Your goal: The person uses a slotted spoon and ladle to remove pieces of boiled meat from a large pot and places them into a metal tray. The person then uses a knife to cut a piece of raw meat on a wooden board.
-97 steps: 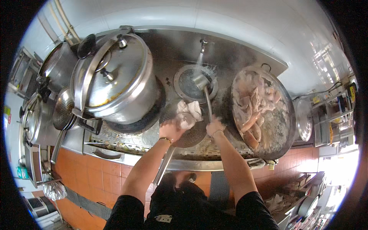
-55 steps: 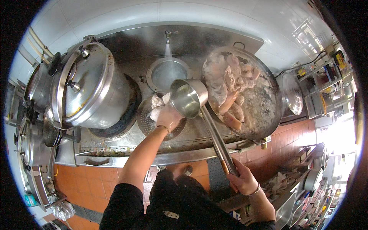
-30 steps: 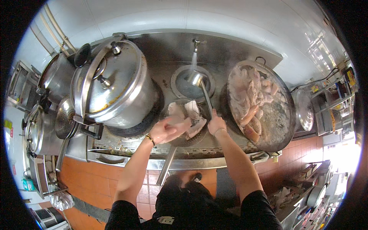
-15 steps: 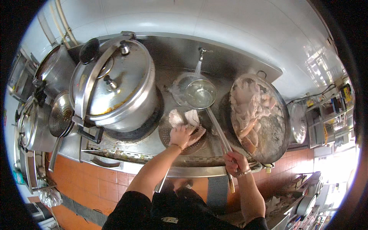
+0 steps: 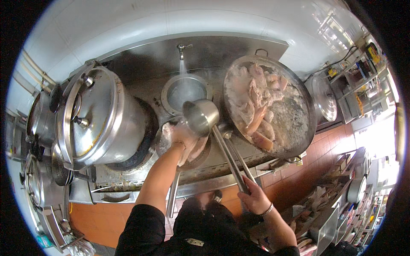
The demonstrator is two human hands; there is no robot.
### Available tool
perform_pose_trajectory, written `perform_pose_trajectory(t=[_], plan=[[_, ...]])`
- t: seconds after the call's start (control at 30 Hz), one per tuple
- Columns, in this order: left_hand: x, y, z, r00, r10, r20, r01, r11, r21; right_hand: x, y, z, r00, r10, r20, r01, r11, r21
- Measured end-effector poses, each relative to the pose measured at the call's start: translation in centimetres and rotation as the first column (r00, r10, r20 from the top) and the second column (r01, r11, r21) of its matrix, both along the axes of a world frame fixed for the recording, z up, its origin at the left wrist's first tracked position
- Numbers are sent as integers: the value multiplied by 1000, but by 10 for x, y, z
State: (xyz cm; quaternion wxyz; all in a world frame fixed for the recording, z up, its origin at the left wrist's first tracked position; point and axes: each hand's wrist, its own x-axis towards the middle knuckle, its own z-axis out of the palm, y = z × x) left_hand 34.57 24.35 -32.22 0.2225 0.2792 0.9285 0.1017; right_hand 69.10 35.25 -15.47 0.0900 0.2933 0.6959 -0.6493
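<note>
Far to the left of the ladle bowl (image 5: 200, 116), smaller pots (image 5: 40, 123) crowd the edge of the steel cooking surface (image 5: 205, 170). Nearer it on the same side stands a big lidded stockpot (image 5: 96, 121), its clamped lid tilted toward the camera. Just left of and below the ladle bowl, the left hand (image 5: 181, 137) reaches into a shallow round strainer (image 5: 171, 143) holding pale pieces of meat (image 5: 194, 149); the grip is curled on one of those pieces, though the ladle bowl hides the fingertips, so how tightly it is held cannot be told. Directly behind the ladle bowl sits a small round basin (image 5: 185, 89), with water running into it from a tap (image 5: 183, 48) on the back wall. The ladle itself hangs above the surface, bowl uppermost in the picture, its long handle (image 5: 228, 158) slanting down and to the right. At the handle's lower end the right hand (image 5: 255, 197), wearing a wrist bangle, has its grip wrapped firmly around the handle. Right of the ladle bowl, a wide wok (image 5: 269, 111) holds chicken pieces (image 5: 254, 102) in foaming liquid. Further right lies a loose round lid (image 5: 324, 98).
</note>
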Motion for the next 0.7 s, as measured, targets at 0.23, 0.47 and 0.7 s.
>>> perform_pose_trajectory(t=[0.23,0.47,0.7], plan=[[-11,49,-85,955,165,-246,-182,982,-47,20,-18,-23,1000,12,-10,-7,941,340],[-12,35,-67,811,415,413,-575,697,429,25,-28,-19,994,-66,-86,92,932,352],[-10,-39,-29,872,321,369,-489,555,673,29,-24,-25,993,-66,-99,97,934,345]])
